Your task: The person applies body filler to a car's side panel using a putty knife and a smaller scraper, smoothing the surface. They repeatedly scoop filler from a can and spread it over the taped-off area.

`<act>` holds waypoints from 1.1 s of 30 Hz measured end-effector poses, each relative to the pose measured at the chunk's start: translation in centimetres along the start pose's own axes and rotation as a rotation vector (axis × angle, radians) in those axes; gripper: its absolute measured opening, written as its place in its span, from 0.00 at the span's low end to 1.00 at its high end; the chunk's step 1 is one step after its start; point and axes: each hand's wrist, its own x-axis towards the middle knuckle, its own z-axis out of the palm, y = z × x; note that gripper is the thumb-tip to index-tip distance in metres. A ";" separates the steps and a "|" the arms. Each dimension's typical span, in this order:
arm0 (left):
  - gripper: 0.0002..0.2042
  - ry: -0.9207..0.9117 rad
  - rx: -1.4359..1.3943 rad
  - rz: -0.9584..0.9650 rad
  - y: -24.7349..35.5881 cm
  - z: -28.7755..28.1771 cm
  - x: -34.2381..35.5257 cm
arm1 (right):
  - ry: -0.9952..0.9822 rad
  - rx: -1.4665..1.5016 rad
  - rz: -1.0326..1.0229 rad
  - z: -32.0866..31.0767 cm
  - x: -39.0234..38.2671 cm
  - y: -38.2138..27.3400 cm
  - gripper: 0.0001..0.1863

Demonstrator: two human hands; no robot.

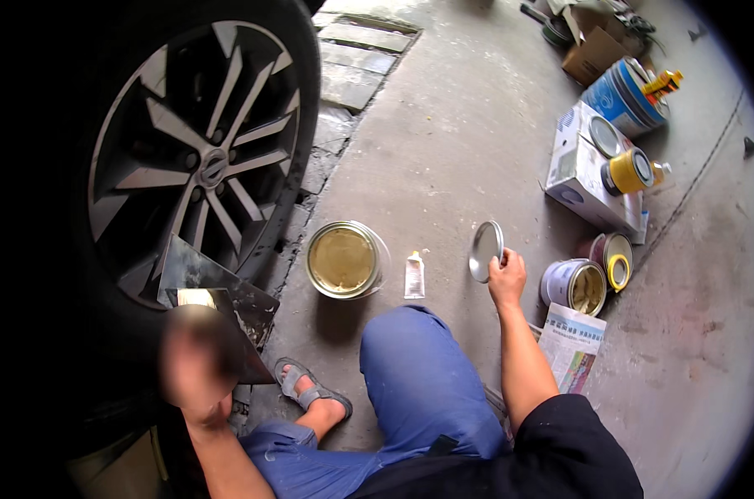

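Observation:
My right hand [508,274] grips a round silver lid [482,252] on edge. My left hand [206,399], partly blurred in the picture, holds dark, smeared flat metal scrapers [242,309], one with a pale strip [195,298], beside the car wheel. An open can of beige-yellow paste [338,261] stands on the concrete floor. A small white tube [414,279] with a yellow cap lies between that can and the lid. My bent knee [406,358] is just below the tube.
Car wheel [215,170] at left, beside broken paving [360,58]. On the right are newspaper [570,345], an open can [586,295], a darker can [617,249], a white box [580,187] bearing a yellow can [630,173], a blue drum [618,96] and a cardboard box [585,58].

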 end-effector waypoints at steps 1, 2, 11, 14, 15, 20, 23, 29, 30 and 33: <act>0.18 0.028 -0.040 -0.025 0.7 0.3 0.0 | -0.018 -0.065 -0.253 -0.6 0.1 -3.0 0.14; 0.18 0.050 -0.082 -0.049 1.3 0.5 0.1 | -0.036 -0.017 -0.474 -1.0 0.2 -6.1 0.14; 0.18 0.145 -0.172 -0.084 3.1 -0.6 -1.1 | -0.606 0.104 -1.652 4.0 -3.0 -18.6 0.11; 0.18 0.161 -0.172 -0.078 3.0 -1.5 -1.8 | -0.712 0.067 -1.669 5.9 -3.4 -18.6 0.10; 0.18 0.165 -0.171 -0.072 3.0 -1.6 -1.9 | -0.686 0.049 -1.649 6.3 -3.7 -18.4 0.10; 0.19 0.173 -0.215 -0.053 3.3 -2.4 -2.2 | -0.619 0.053 -1.518 6.2 -4.6 -17.4 0.10; 0.19 0.172 -0.218 -0.055 3.4 -2.6 -2.3 | -0.466 0.239 -1.076 4.8 -4.2 -16.8 0.11; 0.19 0.142 -0.212 -0.079 2.6 -3.2 -2.2 | -0.678 -0.054 0.048 9.7 -3.5 -6.5 0.18; 0.19 0.120 -0.222 -0.080 2.7 -2.9 -1.9 | -0.647 -0.087 0.041 10.8 -4.1 -4.6 0.20; 0.19 0.105 -0.212 -0.073 2.8 -2.8 -1.9 | -0.588 -0.101 0.170 12.5 -5.1 -5.0 0.23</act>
